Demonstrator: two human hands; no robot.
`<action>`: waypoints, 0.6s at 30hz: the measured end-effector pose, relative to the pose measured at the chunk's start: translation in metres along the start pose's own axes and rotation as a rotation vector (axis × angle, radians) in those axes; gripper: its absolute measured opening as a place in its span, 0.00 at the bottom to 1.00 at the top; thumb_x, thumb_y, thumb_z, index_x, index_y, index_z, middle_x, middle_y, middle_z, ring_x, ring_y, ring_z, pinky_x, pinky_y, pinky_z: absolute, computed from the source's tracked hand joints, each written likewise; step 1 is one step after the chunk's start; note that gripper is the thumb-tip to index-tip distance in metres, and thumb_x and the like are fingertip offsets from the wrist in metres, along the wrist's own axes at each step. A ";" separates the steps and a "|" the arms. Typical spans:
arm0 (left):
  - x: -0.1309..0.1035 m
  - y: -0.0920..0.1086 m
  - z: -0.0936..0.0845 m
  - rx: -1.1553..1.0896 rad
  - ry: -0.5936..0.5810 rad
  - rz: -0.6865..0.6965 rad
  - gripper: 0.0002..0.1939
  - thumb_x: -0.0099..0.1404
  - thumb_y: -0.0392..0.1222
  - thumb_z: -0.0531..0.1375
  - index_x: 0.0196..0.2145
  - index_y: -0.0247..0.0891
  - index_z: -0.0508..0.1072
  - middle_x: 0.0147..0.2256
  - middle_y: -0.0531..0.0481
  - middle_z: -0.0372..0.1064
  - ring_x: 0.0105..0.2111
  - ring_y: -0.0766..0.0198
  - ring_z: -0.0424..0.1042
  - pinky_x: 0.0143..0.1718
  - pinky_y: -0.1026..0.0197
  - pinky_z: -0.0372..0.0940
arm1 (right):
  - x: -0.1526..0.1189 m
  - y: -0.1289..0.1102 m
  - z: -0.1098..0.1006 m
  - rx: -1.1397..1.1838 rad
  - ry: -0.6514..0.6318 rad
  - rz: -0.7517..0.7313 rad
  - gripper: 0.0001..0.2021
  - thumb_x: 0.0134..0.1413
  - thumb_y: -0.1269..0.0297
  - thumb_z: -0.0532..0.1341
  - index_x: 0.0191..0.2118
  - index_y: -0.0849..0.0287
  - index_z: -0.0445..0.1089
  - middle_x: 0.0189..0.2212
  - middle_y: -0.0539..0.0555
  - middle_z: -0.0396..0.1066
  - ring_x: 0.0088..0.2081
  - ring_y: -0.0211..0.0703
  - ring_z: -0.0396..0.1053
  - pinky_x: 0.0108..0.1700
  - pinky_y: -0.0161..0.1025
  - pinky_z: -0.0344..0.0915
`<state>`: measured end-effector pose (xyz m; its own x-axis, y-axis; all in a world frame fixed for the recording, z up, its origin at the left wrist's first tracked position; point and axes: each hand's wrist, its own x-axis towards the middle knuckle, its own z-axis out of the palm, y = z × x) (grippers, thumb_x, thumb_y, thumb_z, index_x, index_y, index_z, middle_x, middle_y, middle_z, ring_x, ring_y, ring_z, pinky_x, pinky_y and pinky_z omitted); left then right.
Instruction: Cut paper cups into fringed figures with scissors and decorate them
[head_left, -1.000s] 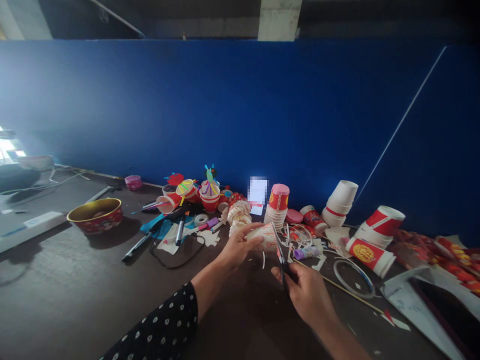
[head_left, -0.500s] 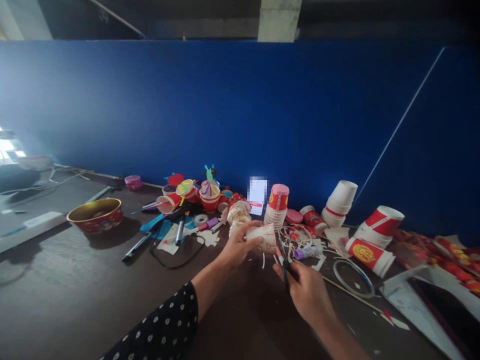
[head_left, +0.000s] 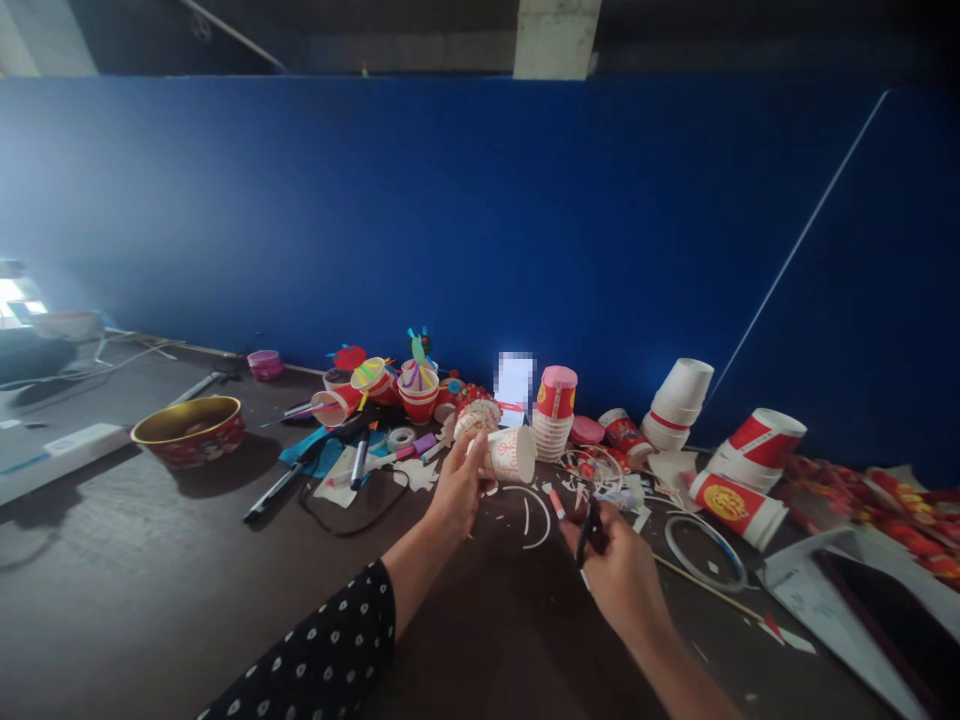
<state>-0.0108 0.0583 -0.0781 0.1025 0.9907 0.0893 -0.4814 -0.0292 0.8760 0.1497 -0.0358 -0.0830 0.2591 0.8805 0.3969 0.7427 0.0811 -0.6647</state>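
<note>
My left hand (head_left: pixel 454 492) is wrapped round a white paper cup (head_left: pixel 513 456) with orange drawings on its side. The cup lies sideways in the grip, its round end turned to the right. Black-handled scissors (head_left: pixel 586 538) are in my right hand (head_left: pixel 621 562), to the right of the cup and apart from it; fingers hide much of them. An orange marker (head_left: pixel 556 503) shows just beyond my right fingertips; whether they touch it I cannot tell. Thin curved white paper strips (head_left: pixel 541 518) lie on the table between my hands.
Stacked paper cups (head_left: pixel 553 430) with a pink lid stand behind. More white cups (head_left: pixel 679 400) are at the right. A decorated bowl (head_left: pixel 191 430), markers (head_left: pixel 360 460), cup crafts (head_left: pixel 418 395), a tape roll (head_left: pixel 709 552) and a stick (head_left: pixel 712 590) lie around the dark table (head_left: pixel 315 580).
My right hand has drawn the scissors away from the cup, down and right. My left hand has moved slightly left and turned the cup, uncovering the curved strips below.
</note>
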 end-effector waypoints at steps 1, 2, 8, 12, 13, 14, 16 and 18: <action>0.000 0.001 0.000 -0.007 0.005 0.013 0.22 0.52 0.56 0.58 0.39 0.39 0.65 0.26 0.54 0.65 0.21 0.71 0.63 0.20 0.69 0.55 | -0.001 -0.001 0.001 0.024 -0.018 -0.019 0.12 0.47 0.59 0.57 0.36 0.59 0.66 0.27 0.58 0.75 0.30 0.50 0.73 0.31 0.39 0.65; 0.000 0.001 -0.001 -0.007 0.006 0.022 0.21 0.51 0.55 0.58 0.39 0.39 0.64 0.27 0.54 0.65 0.22 0.71 0.64 0.21 0.69 0.56 | -0.002 -0.002 0.001 0.056 -0.032 -0.032 0.13 0.47 0.59 0.57 0.38 0.60 0.66 0.29 0.58 0.75 0.31 0.50 0.73 0.32 0.39 0.65; -0.006 0.000 0.002 0.066 -0.110 -0.003 0.19 0.50 0.49 0.62 0.36 0.37 0.64 0.25 0.53 0.65 0.23 0.70 0.64 0.22 0.69 0.57 | -0.003 -0.004 0.004 0.309 -0.018 -0.034 0.08 0.49 0.60 0.57 0.33 0.58 0.62 0.30 0.57 0.74 0.32 0.46 0.72 0.33 0.36 0.65; -0.008 -0.002 0.004 0.079 -0.172 -0.031 0.21 0.47 0.48 0.64 0.37 0.35 0.66 0.27 0.52 0.66 0.26 0.68 0.66 0.27 0.66 0.60 | -0.003 -0.007 0.006 0.426 -0.011 -0.012 0.09 0.47 0.59 0.59 0.29 0.58 0.59 0.25 0.53 0.71 0.26 0.42 0.69 0.30 0.35 0.64; -0.009 -0.002 0.004 0.086 -0.182 -0.031 0.21 0.46 0.47 0.64 0.37 0.35 0.67 0.28 0.51 0.66 0.26 0.67 0.66 0.28 0.65 0.60 | -0.003 -0.009 0.006 0.452 -0.009 0.007 0.10 0.47 0.58 0.59 0.28 0.57 0.59 0.24 0.52 0.70 0.24 0.40 0.67 0.28 0.34 0.64; -0.009 -0.003 0.004 0.091 -0.195 -0.027 0.22 0.46 0.47 0.65 0.37 0.35 0.68 0.28 0.51 0.67 0.27 0.66 0.67 0.30 0.65 0.60 | -0.004 -0.011 0.006 0.482 -0.011 0.035 0.11 0.46 0.57 0.59 0.28 0.57 0.58 0.22 0.51 0.69 0.22 0.39 0.66 0.25 0.33 0.62; -0.010 -0.004 0.005 0.090 -0.232 -0.017 0.22 0.45 0.46 0.65 0.38 0.35 0.69 0.30 0.50 0.67 0.29 0.65 0.67 0.31 0.64 0.61 | -0.004 -0.015 0.005 0.543 -0.019 0.105 0.12 0.46 0.55 0.60 0.28 0.57 0.58 0.17 0.47 0.65 0.17 0.36 0.61 0.19 0.31 0.57; -0.010 -0.004 0.005 0.091 -0.256 -0.007 0.22 0.46 0.46 0.65 0.39 0.35 0.70 0.31 0.49 0.68 0.30 0.65 0.67 0.32 0.64 0.61 | -0.005 -0.017 0.005 0.596 -0.038 0.170 0.13 0.45 0.54 0.60 0.28 0.57 0.58 0.13 0.44 0.60 0.13 0.33 0.55 0.14 0.30 0.51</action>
<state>-0.0052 0.0475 -0.0800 0.3279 0.9253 0.1903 -0.4014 -0.0459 0.9148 0.1326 -0.0392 -0.0768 0.3134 0.9191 0.2388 0.2176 0.1753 -0.9602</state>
